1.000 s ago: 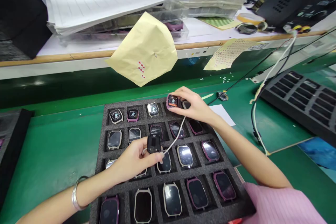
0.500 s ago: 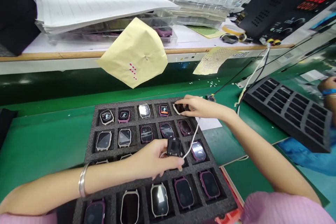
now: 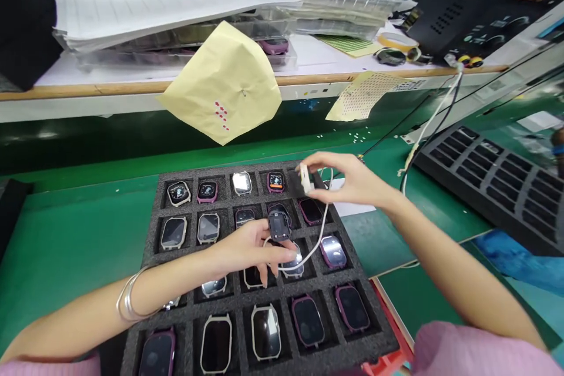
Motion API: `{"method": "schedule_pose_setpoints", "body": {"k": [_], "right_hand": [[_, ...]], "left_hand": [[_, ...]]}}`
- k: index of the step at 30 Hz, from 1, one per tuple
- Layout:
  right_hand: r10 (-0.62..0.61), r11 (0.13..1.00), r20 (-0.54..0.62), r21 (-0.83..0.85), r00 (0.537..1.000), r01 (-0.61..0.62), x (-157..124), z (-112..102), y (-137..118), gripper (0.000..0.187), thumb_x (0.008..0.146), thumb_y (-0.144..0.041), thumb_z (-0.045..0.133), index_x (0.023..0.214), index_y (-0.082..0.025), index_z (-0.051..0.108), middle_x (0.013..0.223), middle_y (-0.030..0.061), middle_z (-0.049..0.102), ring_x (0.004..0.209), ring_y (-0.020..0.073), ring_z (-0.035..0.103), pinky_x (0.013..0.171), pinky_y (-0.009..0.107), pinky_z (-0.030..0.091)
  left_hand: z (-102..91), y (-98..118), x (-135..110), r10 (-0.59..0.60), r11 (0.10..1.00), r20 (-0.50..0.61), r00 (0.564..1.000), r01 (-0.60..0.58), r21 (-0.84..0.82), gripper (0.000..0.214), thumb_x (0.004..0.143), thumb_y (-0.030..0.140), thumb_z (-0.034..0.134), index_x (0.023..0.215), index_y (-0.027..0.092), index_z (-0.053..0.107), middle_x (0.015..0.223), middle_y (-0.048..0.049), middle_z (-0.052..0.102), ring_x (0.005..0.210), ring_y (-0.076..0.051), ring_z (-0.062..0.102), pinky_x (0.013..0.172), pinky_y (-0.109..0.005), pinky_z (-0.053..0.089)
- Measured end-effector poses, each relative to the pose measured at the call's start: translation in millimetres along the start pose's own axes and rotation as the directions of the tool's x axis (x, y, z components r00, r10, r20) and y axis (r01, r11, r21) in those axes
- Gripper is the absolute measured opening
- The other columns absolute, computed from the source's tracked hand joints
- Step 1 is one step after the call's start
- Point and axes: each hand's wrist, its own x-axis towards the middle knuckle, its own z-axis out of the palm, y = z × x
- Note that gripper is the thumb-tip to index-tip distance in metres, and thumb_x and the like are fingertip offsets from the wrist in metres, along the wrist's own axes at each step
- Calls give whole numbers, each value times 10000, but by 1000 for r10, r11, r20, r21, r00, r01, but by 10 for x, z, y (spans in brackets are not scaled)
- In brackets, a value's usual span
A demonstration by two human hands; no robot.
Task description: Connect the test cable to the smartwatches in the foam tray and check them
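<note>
Head view: curled left hand [image 3: 250, 247] grips black device [image 3: 279, 225], right [image 3: 353, 179] pinches watch [image 3: 305, 178].

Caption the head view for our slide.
Above a watch tray: black piece in left grip, pale watch in right grip.

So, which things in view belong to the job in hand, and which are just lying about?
Apparently in use:
pale watch body in the right hand
black square device in the left hand
white cable
dark grey foam tray of rectangular watches

Probably lying about:
diamond-shaped yellow paper
stacked white paper sheets
yellow tape roll
</note>
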Motion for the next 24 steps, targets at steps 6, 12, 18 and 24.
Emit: {"method": "schedule_pose_setpoints", "body": {"k": [6, 12, 18, 24], "right_hand": [[-37, 997, 163, -64, 986, 48, -193, 473, -612, 354, 791, -193, 710, 1128, -166, 604, 1039, 88, 696, 908, 254, 685, 781, 348, 558], [-130, 973, 177, -168, 975, 161, -221, 536, -592, 406, 888, -272, 669, 1231, -84, 560, 1139, 170, 662, 994, 300, 673, 809, 395, 566], [-152, 977, 233, -111, 961, 182, -241, 504, -560, 394, 931, -317, 617, 1278, -145, 547, 1205, 123, 632, 1036, 266, 652, 833, 366, 554], [-136, 981, 200, -107, 970, 160, -251, 592, -559, 393, 930, -317, 597, 1280, -147, 545, 1145, 126, 624, 939, 250, 662, 713, 336, 561]], "left_hand": [[2, -41, 6, 34, 999, -19, 999, -34, 11, 393, 735, 333, 774, 975, 121, 548, 754, -16, 622, 549, -99, 604, 415, -176, 508], [33, -80, -15, 53, 999, -101, 993, -53, 4, 410, 768, 483, 713, 918, 150, 526, 576, 33, 609, 424, -105, 581, 355, -171, 449], [2, -127, -19, 40, 996, -122, 992, -30, 80, 339, 806, 467, 676, 788, 157, 541, 358, 96, 471, 250, -51, 374, 270, -127, 250], [3, -120, -39, 36, 997, -119, 992, -28, 66, 319, 821, 457, 661, 809, 175, 511, 383, 79, 522, 269, -74, 412, 281, -143, 320]]}}
